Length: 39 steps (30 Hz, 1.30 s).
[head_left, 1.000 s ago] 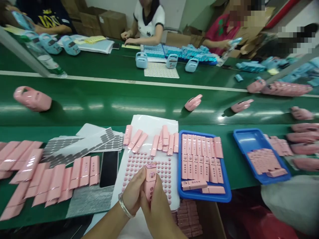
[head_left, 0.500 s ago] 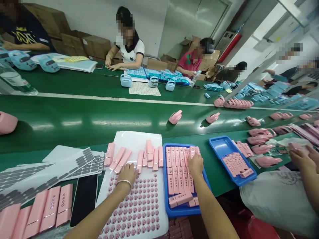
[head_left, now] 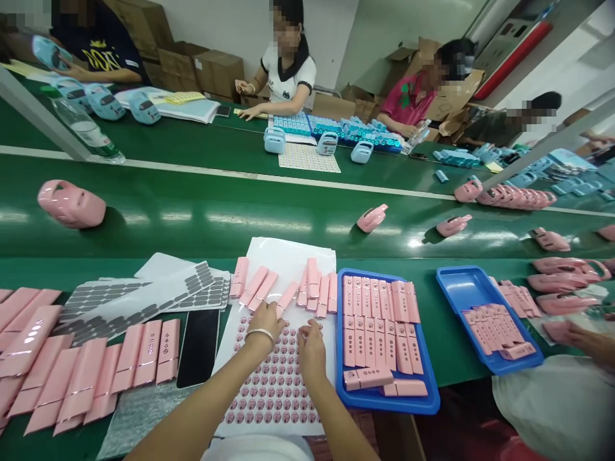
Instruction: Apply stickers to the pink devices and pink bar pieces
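Observation:
My left hand (head_left: 267, 323) is closed on the lower end of a slim pink plastic case (head_left: 288, 296), which lies tilted at the top of the sticker sheet. The white sheet (head_left: 246, 403) bears rows of round pink stickers. Over its right side is my right hand (head_left: 311, 346), fingers bent and drawn together at the stickers; whatever they may pinch is too small to make out. More pink cases (head_left: 312, 278) lie along the sheet's upper part. Right of it, a blue tray (head_left: 340, 384) holds rows of pink cases with printed marks and silver bands.
Pink cases (head_left: 81, 378) and a dark phone (head_left: 198, 349) lie at left, below grey-patterned sheets (head_left: 144, 298). A second blue tray (head_left: 456, 282) stands at right beside a co-worker's hand (head_left: 586, 339). Pink handled housings (head_left: 72, 203) sit on the green belt (head_left: 230, 211); other people work beyond.
My right hand has left the blue tray and moved left onto the sticker sheet. The left hand stays at the sheet's top with a pink case. The view has shifted left.

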{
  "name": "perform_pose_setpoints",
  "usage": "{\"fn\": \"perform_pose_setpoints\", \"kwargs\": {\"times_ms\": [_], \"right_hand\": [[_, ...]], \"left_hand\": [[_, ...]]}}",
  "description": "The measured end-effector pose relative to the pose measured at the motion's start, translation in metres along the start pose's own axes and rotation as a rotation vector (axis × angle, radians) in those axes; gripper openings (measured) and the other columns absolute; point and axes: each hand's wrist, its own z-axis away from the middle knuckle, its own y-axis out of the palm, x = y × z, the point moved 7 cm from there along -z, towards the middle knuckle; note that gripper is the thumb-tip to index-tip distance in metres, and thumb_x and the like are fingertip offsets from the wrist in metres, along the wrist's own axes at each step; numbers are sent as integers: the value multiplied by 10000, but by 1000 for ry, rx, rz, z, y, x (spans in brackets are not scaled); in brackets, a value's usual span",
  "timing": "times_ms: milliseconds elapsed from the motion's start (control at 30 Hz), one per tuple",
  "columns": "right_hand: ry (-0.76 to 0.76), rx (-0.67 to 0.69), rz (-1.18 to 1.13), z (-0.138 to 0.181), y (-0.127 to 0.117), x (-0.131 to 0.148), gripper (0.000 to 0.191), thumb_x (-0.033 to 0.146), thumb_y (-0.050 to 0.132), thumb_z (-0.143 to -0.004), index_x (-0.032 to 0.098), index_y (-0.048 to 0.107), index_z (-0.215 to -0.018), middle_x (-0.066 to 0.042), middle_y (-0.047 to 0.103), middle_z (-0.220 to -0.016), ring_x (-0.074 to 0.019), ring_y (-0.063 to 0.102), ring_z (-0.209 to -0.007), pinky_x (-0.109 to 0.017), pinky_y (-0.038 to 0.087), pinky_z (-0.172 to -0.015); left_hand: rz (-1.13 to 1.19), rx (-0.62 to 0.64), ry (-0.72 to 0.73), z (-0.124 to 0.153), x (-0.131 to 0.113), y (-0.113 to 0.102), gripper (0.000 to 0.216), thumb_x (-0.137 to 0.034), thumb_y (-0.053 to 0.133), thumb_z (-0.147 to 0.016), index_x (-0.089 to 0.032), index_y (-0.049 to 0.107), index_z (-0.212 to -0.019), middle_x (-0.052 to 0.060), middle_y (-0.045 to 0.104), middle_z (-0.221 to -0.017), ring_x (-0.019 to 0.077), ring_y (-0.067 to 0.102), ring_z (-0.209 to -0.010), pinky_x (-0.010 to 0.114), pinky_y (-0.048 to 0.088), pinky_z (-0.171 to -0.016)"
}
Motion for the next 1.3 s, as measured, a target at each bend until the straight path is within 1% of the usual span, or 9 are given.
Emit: {"fn": "perform_pose_setpoints", "kwargs": {"times_ms": [167,267,400,567,733,833,933,1067,1300], "right_hand": [[11,37,-7,-7,-1,-11,310,220,453,-769,164,496,-1070,-74,623,-826,-260,591,-807,-395,474,-702],[45,31,-29,-9,-6,-10,314,220,466,-753,175,489,-1063,-63,621,-811,-262,596,-803,-389,473,-696],[111,42,-93,-14,-7,-11,286,234,516,-699,191,484,-980,-47,624,-782,-246,610,-714,-348,469,-595],[194,78,-218,-23,-12,-8,301,245,599,-630,219,417,-868,15,610,-642,-204,574,-582,-323,438,-551],[244,173,-398,-11,-38,53,392,338,638,-686,235,333,-911,35,629,-669,-153,542,-550,-254,391,-471],[258,302,-605,9,-55,115,404,312,673,-699,254,327,-899,66,621,-651,-113,503,-512,-209,342,-439],[262,375,-687,27,-64,159,396,234,670,-705,260,323,-893,67,625,-650,-128,545,-565,-233,411,-503],[266,360,-594,36,-60,167,387,225,652,-711,267,328,-919,61,633,-688,-158,579,-670,-297,464,-627],[235,322,-401,38,-57,161,329,234,639,-707,258,363,-884,56,630,-728,-159,541,-684,-301,423,-634]], "left_hand": [[225,-91,36,42,28,-50,327,-270,502,-771,-172,600,-1066,91,594,-1025,209,586,-910,319,442,-856],[664,-164,-51,68,53,-75,345,-333,611,-712,-199,606,-1030,73,621,-1055,215,586,-966,312,469,-847],[1368,-171,-262,85,79,-78,403,-282,770,-573,-216,617,-940,43,668,-995,201,592,-943,314,494,-801],[1790,-2,-385,98,63,-66,316,-291,660,-716,-209,631,-1020,64,650,-1082,127,596,-763,257,509,-670],[1862,224,-327,119,18,-60,314,-313,538,-818,-156,607,-1081,97,665,-944,93,569,-604,216,459,-534],[1801,247,-289,128,1,-60,300,-319,516,-830,-149,605,-1061,86,663,-879,109,577,-590,229,450,-520],[1768,242,-325,132,-4,-58,303,-347,525,-822,-153,599,-1041,72,660,-844,116,580,-573,239,448,-520],[1732,221,-339,133,-1,-56,339,-384,533,-810,-169,586,-1066,42,644,-770,101,551,-529,237,434,-512],[1722,212,-279,134,-4,-56,326,-381,516,-819,-162,605,-1043,57,641,-771,124,570,-606,248,448,-572]]}}
